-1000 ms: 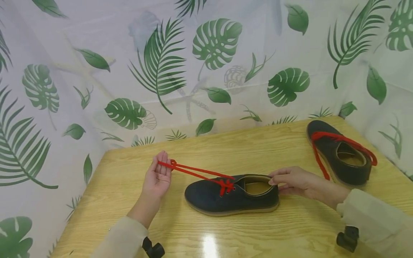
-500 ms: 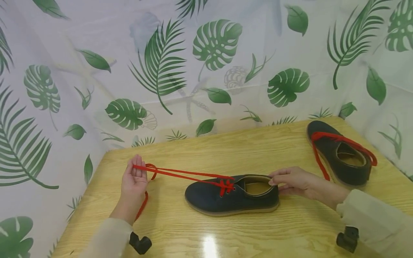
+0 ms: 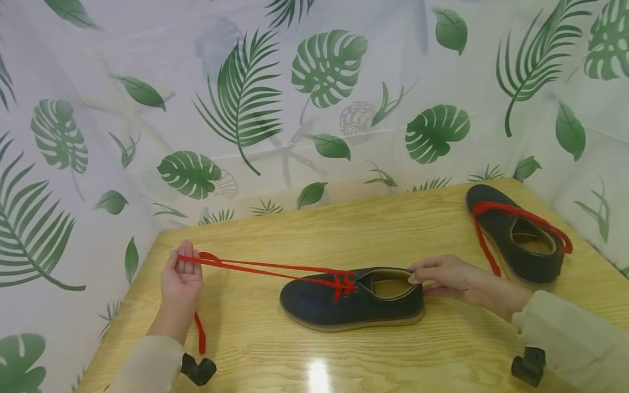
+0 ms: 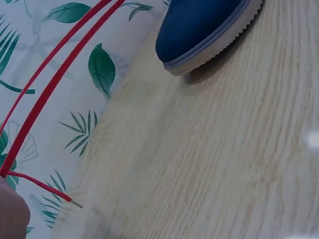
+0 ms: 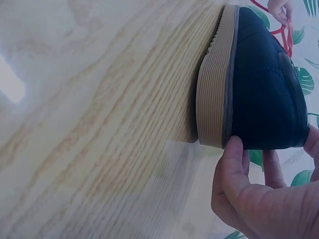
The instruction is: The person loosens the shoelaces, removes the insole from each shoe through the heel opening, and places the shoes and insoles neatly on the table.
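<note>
In the head view, a dark shoe (image 3: pixel 339 311) lies sole-down on the counter (image 3: pixel 265 360), the left hand (image 3: pixel 182 281) beyond its toe pinching red laces (image 3: pixel 211 262) that run straight back to its eyelets, the right hand (image 3: pixel 449 279) gripping its heel, and a second shoe (image 3: pixel 538 267) behind that heel, farther from the person. The left wrist view shows the first shoe's toe, with a lace end hanging beyond it by the left hand. In the right wrist view, the right hand's fingers (image 5: pixel 233 154) touch that shoe's heel.
</note>
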Demonstrator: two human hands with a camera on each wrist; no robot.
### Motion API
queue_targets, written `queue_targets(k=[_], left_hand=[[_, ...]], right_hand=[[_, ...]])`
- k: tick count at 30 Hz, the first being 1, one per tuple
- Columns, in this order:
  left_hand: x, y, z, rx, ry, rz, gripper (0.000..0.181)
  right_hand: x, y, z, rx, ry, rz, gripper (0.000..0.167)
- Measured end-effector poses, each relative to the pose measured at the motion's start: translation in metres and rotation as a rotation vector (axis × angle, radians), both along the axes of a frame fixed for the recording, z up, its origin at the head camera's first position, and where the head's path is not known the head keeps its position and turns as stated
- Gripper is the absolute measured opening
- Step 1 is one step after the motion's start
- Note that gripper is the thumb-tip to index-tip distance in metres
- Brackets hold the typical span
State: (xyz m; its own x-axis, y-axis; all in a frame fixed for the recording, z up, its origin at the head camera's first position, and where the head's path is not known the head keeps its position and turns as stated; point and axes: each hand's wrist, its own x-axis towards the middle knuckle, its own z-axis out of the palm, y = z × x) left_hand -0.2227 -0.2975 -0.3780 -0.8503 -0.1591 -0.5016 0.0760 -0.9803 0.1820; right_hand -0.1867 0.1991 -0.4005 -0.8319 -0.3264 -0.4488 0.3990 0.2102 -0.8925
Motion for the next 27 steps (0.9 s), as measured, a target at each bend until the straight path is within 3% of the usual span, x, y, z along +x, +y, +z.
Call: queue_targets(k=[5,9,16,19,22,25,27], left_hand=[[-0.002,-0.021,0.005,0.08,-0.013,0.076,0.021],[0.0,-0.042,0.002,0.098,-0.006,0.129,0.017],[0.006,-0.062,-0.011,0.091,-0.006,0.087,0.021],[0.006,-0.068,-0.011,0.08,0.005,0.108,0.023],[0.007,-0.077,-0.008,0.075,-0.023,0.126,0.028],[0.011,-0.091,-0.006,0.1,-0.019,0.131,0.029],[0.016,-0.102,-0.004,0.12,-0.008,0.166,0.027]], right_hand=[[0.0,0.001,0.0,0.0,-0.004,-0.015,0.052],[0.001,0.002,0.0,-0.001,-0.002,-0.009,0.052],[0.003,0.002,0.0,0.02,-0.018,-0.014,0.055],[0.002,0.002,0.002,0.018,-0.029,-0.022,0.054],[0.0,0.002,0.002,0.01,-0.031,-0.02,0.054],[0.0,0.002,0.001,0.007,-0.032,-0.021,0.054],[0.0,0.001,0.001,0.005,-0.032,-0.021,0.054]])
